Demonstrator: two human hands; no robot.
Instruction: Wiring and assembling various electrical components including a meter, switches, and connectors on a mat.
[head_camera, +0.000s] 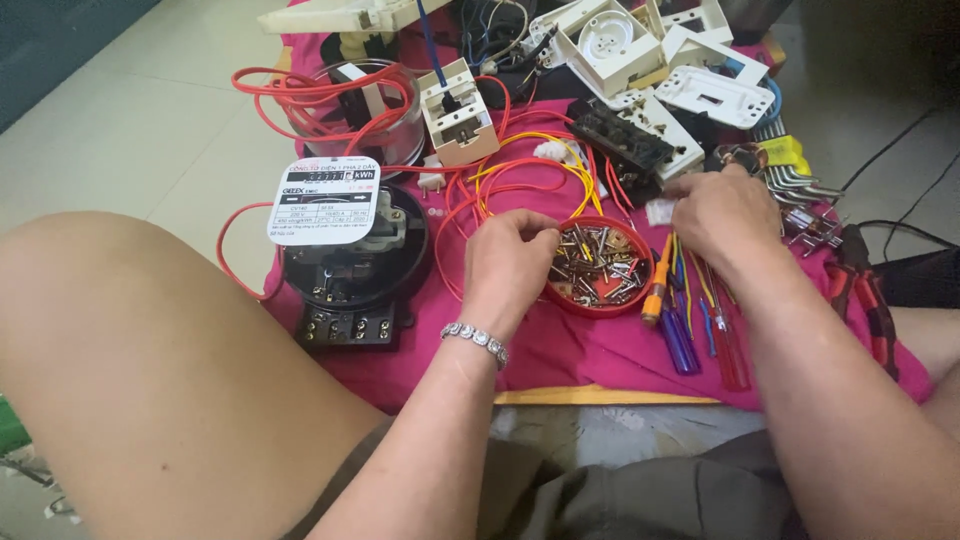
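My left hand (510, 250) is at the red dish of screws (598, 268), fingers pinched over its left rim, on what I can't tell. My right hand (722, 212) curls just beyond the dish's right edge, grip hidden.

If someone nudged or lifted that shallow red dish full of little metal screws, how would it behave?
The red dish looks shallow and heaped with loose screws, so it is probably heavy for its size. Tilted, the pieces would likely slide and spill. It sits on soft pink cloth, so a push might drag and bunch the cloth rather than glide.
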